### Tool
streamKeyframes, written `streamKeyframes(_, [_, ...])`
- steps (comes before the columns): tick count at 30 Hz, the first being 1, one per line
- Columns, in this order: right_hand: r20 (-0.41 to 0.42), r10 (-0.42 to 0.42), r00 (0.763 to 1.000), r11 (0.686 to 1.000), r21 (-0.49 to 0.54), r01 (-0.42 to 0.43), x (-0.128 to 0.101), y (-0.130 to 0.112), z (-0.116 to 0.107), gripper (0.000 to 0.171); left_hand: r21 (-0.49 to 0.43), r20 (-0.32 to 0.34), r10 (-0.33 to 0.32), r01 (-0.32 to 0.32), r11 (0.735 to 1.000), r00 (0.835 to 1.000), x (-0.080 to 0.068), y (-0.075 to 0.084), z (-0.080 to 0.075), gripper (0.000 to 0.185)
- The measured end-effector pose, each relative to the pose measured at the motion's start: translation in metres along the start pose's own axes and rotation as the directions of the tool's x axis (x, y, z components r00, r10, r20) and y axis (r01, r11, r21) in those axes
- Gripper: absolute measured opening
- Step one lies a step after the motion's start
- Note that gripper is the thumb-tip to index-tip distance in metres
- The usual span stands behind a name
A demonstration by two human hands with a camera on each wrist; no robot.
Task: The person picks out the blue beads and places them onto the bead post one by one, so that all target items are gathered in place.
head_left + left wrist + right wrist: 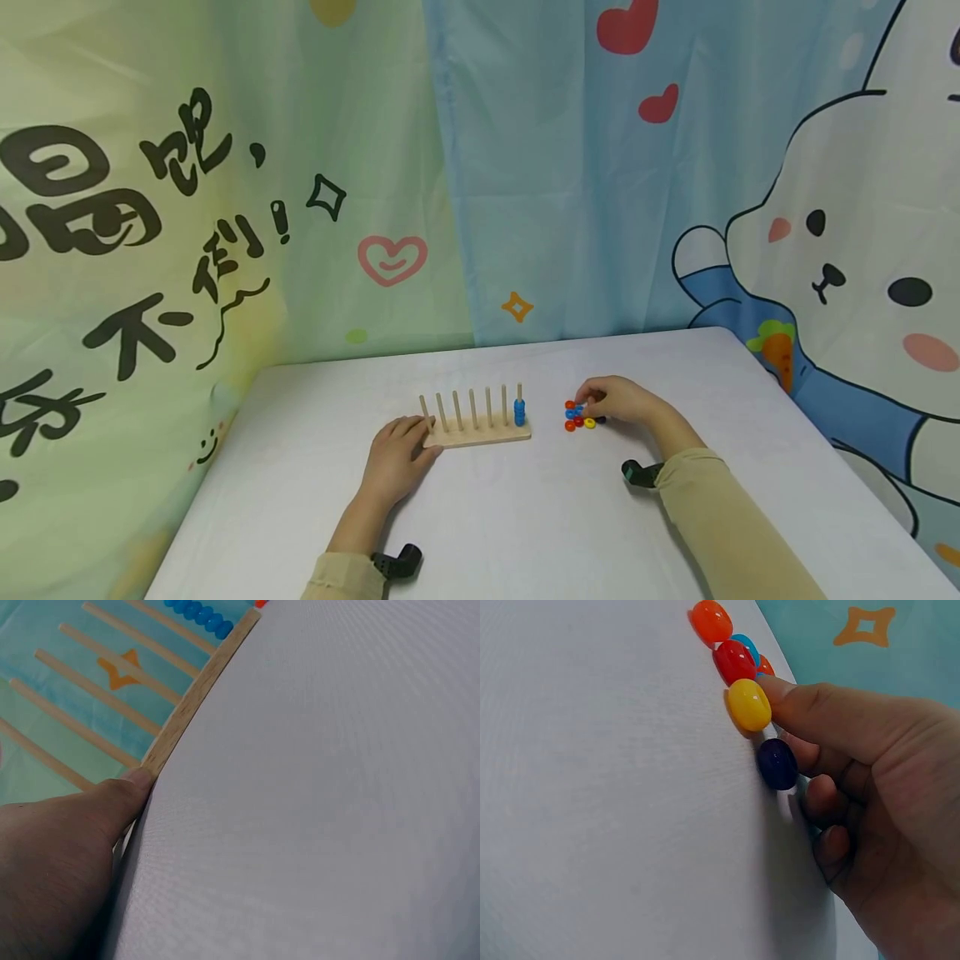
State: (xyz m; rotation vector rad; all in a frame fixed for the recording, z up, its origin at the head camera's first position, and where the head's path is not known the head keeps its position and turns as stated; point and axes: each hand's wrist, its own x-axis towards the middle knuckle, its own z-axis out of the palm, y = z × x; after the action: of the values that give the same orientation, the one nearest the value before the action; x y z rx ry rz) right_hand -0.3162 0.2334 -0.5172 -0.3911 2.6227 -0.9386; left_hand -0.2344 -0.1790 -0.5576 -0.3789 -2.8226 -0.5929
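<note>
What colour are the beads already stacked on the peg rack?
Blue beads, clearest in the left wrist view.

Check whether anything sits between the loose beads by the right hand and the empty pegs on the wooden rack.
Only the blue bead stack on the rack's nearest peg; otherwise bare table separates the loose beads at the right hand from the pegs.

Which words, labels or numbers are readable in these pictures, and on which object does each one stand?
"不" on the green backdrop curtain, black brush lettering.
"到!" on the same curtain, just above it.
The other black characters on the curtain are cut off or distorted by folds; unreadable.
No text on the peg board, the beads, the table or the rabbit curtain.
</note>
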Motion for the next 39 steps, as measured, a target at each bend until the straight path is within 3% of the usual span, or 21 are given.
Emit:
streamKeyframes(21, [-0.078, -0.036, 0.996, 0.998, -0.055, 0.032, -0.006, -0.002, -0.004, 0.012, -0.010, 0.013, -0.020, 0.020, 1.000, 1.000, -0.001, 0.003, -0.001, 0.054])
streamKeyframes(39, [-0.096, -0.191, 0.977, 0.981, -0.063, 0.185, -0.021, -0.065, -0.028, 0.017, -0.015, 0.012, -0.017, 0.017, 1.000, 1.000, 0.000, 0.002, -0.002, 0.055])
